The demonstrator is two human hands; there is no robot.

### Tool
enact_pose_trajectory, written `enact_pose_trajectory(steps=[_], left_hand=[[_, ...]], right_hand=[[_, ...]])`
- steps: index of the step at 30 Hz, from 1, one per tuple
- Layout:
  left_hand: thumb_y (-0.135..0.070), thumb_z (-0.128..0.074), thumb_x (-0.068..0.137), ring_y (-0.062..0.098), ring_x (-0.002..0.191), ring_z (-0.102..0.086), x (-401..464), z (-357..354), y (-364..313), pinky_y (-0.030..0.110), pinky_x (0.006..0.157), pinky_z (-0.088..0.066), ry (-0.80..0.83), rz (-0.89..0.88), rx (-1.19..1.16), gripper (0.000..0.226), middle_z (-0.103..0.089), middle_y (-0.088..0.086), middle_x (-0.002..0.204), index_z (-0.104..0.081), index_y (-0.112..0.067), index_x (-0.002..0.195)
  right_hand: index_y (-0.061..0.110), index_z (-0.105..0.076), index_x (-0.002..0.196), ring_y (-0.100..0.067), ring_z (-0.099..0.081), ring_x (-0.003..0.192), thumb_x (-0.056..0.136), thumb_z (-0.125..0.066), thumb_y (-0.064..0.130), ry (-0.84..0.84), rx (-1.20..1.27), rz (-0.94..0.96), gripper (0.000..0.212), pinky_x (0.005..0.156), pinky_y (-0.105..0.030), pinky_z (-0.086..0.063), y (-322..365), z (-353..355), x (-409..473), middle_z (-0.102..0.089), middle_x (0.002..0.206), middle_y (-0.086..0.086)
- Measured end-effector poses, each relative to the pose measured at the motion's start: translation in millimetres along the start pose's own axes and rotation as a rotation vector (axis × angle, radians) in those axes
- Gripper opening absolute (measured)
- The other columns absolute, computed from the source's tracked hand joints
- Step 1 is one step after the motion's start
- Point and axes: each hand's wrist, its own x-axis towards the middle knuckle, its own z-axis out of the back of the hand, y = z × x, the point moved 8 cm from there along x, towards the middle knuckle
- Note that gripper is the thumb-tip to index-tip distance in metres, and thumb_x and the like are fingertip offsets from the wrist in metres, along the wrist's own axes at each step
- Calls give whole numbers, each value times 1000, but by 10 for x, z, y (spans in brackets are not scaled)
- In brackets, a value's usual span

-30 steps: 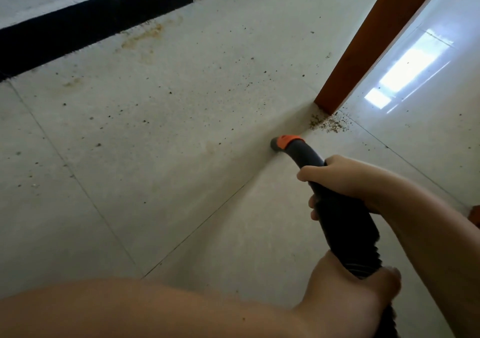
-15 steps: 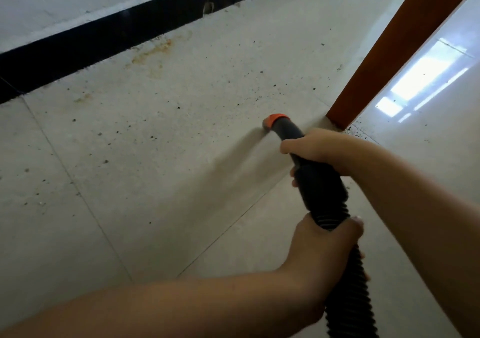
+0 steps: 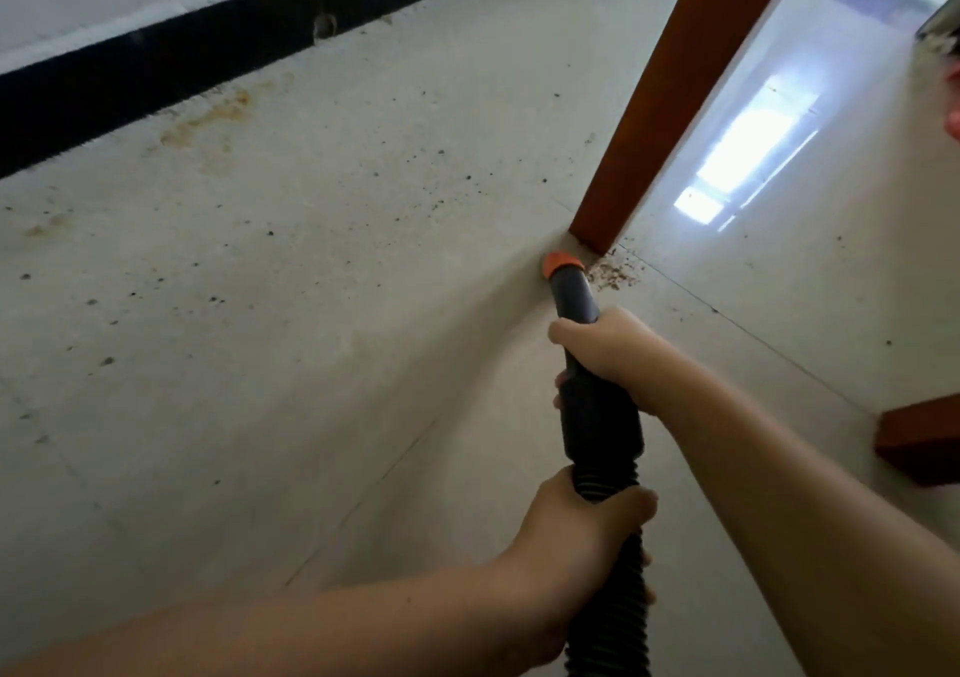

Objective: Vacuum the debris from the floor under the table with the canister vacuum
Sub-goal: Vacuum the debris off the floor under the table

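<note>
A black vacuum hose [image 3: 600, 432] with an orange nozzle tip [image 3: 561, 263] points at the pale tiled floor [image 3: 311, 364]. The tip sits just left of the foot of a reddish-brown table leg [image 3: 670, 104]. A small heap of brown debris [image 3: 613, 273] lies right beside the tip, at the leg's base. My right hand [image 3: 610, 351] grips the rigid black handle near the front. My left hand [image 3: 582, 531] grips the ribbed part of the hose behind it. Dark specks are scattered over the tiles to the left.
A white wall with a black skirting band [image 3: 156, 63] runs along the top left, with rusty stains on the floor beside it. A second reddish-brown wooden piece [image 3: 919, 437] shows at the right edge. Bright window glare reflects on the floor right of the leg.
The nozzle tip has swung right, from the open tile to the foot of the table leg beside the debris heap. Both hands keep their grip on the hose.
</note>
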Motion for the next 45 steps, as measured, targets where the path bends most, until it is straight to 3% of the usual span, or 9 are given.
enact_pose_trajectory(steps=[7,14,20,23,27,31,35,40,45], left_hand=[[-18,-59,90,20,52,-53,178,-293,-32,29,52,-51,-9,21,76,13,-54,7,70,-49,-14,96],[-18,-61,88,23,54,-55,360,-111,-186,35,58,-51,-49,-55,18,17,-55,10,71,-50,-8,98],[-19,-64,85,24,53,-55,384,-55,56,36,60,-50,-12,45,-22,21,-56,10,68,-52,-8,98],[-18,-63,87,24,50,-54,326,-107,180,34,57,-49,-3,77,31,18,-55,10,65,-49,-8,95],[-17,-60,89,22,49,-55,235,-175,218,31,55,-50,-63,54,94,16,-55,9,68,-49,-10,98],[-16,-59,90,22,50,-54,161,-331,147,28,50,-50,-56,14,114,15,-52,10,70,-47,-12,95],[-16,-60,89,21,46,-55,135,-609,191,27,48,-51,50,64,153,14,-54,7,64,-48,-11,92],[-16,-60,87,19,47,-52,214,-967,249,25,46,-49,160,157,239,13,-52,7,67,-48,-14,86],[-15,-59,87,19,48,-51,399,-980,123,24,45,-48,81,76,251,14,-51,8,71,-47,-14,93]], right_hand=[[8,-43,85,-37,-70,87,82,-62,32,-83,103,-106,30,83,-48,-57,-335,434,80,-68,100,-23],[5,-47,84,-32,-68,93,88,-55,31,-87,15,6,28,89,-41,-55,43,381,226,-67,103,-17],[7,-51,91,-14,-52,61,91,-51,31,-121,-99,-2,24,53,-20,-40,-98,285,205,-51,71,-5],[7,-48,92,-15,-55,62,89,-51,29,-133,-44,-55,22,54,-22,-44,-359,299,123,-54,75,-8],[8,-47,84,-34,-70,89,84,-55,29,-36,71,-17,22,85,-47,-57,-424,226,32,-69,101,-23],[5,-47,96,-29,-71,64,89,-56,23,137,150,-23,21,66,-38,-61,-359,218,-81,-70,76,-15],[5,-45,103,-24,-66,48,90,-58,20,85,181,-82,24,46,-29,-56,-573,486,-232,-66,70,-14],[5,-40,109,-34,-66,64,92,-56,19,-127,293,-181,27,69,-46,-59,-1081,979,-332,-63,83,-22],[5,-42,116,-31,-66,61,91,-58,20,-113,364,-174,34,63,-41,-58,-1039,1073,-177,-63,81,-20]])
